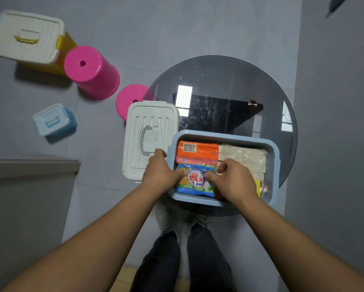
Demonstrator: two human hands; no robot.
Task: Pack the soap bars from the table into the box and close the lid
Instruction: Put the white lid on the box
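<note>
Head view: your left hand and right hand are pinching the blue-wrapped soap bar, fingers closed on it, inside the box; be pressing it flat and level so the lid seats

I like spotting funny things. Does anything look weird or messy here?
Only a little. The white lid sticks out past the round glass table's edge, beside the blue box. The soap bars lie in tidy rows; both hands press the blue-wrapped bar.

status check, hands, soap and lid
Left hand and right hand both pressing blue soap pack into box. Lid off, beside box. Nothing blocking.
</note>
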